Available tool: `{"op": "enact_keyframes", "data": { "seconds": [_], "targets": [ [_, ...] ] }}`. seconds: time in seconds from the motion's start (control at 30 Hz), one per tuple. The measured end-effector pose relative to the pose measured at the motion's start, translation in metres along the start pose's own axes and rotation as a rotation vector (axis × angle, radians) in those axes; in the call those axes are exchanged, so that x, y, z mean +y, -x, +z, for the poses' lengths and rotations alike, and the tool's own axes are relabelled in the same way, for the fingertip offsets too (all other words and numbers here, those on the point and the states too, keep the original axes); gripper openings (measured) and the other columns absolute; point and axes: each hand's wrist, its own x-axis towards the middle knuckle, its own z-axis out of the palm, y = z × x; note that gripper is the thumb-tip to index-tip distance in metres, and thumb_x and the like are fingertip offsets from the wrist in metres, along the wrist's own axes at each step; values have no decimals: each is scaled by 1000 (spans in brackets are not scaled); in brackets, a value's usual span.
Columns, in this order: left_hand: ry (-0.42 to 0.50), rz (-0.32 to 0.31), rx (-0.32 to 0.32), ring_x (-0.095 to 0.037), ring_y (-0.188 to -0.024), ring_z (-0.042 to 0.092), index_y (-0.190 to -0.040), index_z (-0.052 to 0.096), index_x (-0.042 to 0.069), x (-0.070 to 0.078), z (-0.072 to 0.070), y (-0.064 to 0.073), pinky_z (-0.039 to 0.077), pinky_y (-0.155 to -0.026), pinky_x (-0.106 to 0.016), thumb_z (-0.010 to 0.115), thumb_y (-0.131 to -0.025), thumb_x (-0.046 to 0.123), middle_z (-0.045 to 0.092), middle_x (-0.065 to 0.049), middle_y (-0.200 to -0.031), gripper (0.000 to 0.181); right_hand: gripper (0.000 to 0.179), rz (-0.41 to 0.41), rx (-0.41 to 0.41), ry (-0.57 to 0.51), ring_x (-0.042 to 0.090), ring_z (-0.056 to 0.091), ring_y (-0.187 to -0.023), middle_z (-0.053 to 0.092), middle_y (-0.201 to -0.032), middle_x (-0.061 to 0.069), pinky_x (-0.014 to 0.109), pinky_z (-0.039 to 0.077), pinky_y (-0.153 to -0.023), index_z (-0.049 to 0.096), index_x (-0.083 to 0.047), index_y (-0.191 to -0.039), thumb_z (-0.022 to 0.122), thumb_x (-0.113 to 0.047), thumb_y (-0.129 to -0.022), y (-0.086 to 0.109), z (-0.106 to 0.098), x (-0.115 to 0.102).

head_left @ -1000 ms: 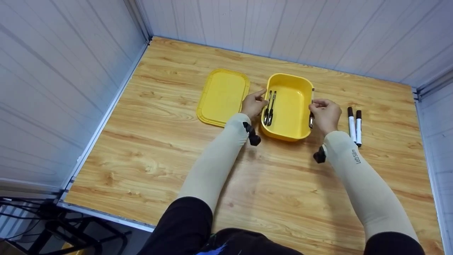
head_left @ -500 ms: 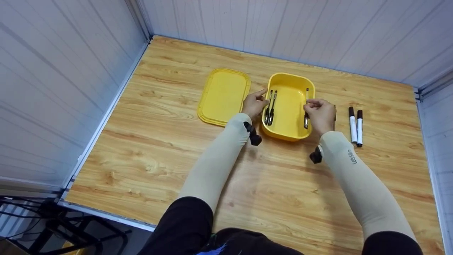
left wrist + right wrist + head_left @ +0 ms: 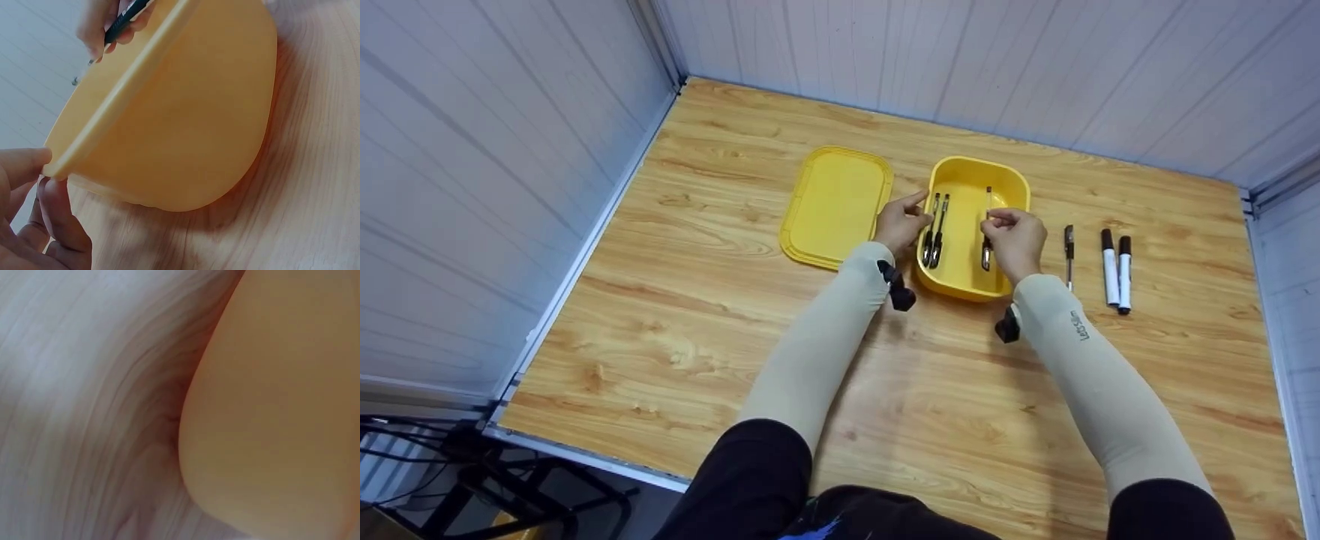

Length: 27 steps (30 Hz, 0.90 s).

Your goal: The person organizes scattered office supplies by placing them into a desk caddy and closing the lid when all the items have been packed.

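Note:
A yellow plastic box (image 3: 964,279) stands uncovered on the table. My left hand (image 3: 898,226) pinches its left rim; in the left wrist view the thumb and fingers of that left hand (image 3: 53,225) clasp the edge of the box (image 3: 180,129). Two black-and-clear pens (image 3: 936,238) lie side by side along the box's left inner wall. Over the right part of the opening, my right hand (image 3: 1020,244) holds another pen (image 3: 986,256) by its middle, roughly parallel to those two. The right wrist view shows only the outer wall of the box (image 3: 270,410) and wood; that hand is hidden there.
A yellow lid (image 3: 836,206) lies flat left of the box. Right of the right hand lies one more pen (image 3: 1069,244), partly covered by the sleeve. Two white markers with dark caps (image 3: 1110,266) lie farther right. Pale panels (image 3: 960,67) wall the table.
The right hand has carried its pen leftward from the box's right rim to over the inside. The pen on the table has come into sight. The left hand stays at the rim.

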Motion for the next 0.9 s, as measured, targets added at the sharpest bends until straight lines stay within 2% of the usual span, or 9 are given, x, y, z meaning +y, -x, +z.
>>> {"op": "enact_keyframes", "data": {
  "seconds": [0.13,0.33,0.43,0.57,0.7,0.9],
  "targets": [
    [1,3,5,-9,-62,49,-128,53,17,0,0,1,42,-50,-19,64,-82,8,57,-2,-84,47,24,-6,5,-4,11,54,-73,61,-83,2,18,45,-61,68,-5,-100,64,-14,-79,1,6,1],
    [71,-48,7,-8,-59,50,-127,53,19,0,1,-1,43,-49,-22,64,-82,6,56,-2,-83,48,21,-67,40,-6,11,53,-71,61,-81,3,17,43,-58,68,-5,-98,64,-12,-78,-2,13,3],
    [66,-44,13,-8,-56,48,-127,54,18,0,1,-1,42,-47,-22,64,-82,6,56,-2,-82,48,21,-81,45,6,10,54,-69,61,-82,3,17,43,-57,68,-7,-98,63,-14,-78,-3,17,5],
    [78,-40,13,-8,-60,50,-127,54,17,0,1,-1,42,-49,-19,64,-82,5,56,-2,-82,48,21,-87,47,19,10,54,-69,61,-84,2,18,44,-57,68,-8,-99,63,-16,-80,-3,19,8],
    [79,-45,11,-12,-66,55,-127,54,18,0,0,0,46,-51,-22,64,-82,5,56,-2,-83,48,22,-107,43,0,10,56,-72,63,-87,4,18,45,-61,66,-7,-101,64,-15,-81,-5,21,9],
    [35,-39,11,-9,-58,50,-127,53,20,0,0,1,49,-51,-30,64,-82,8,57,-1,-84,48,27,-122,-8,-40,12,60,-75,64,-90,6,21,49,-60,54,-11,-110,62,-15,-84,-4,21,10]
  ]
}}
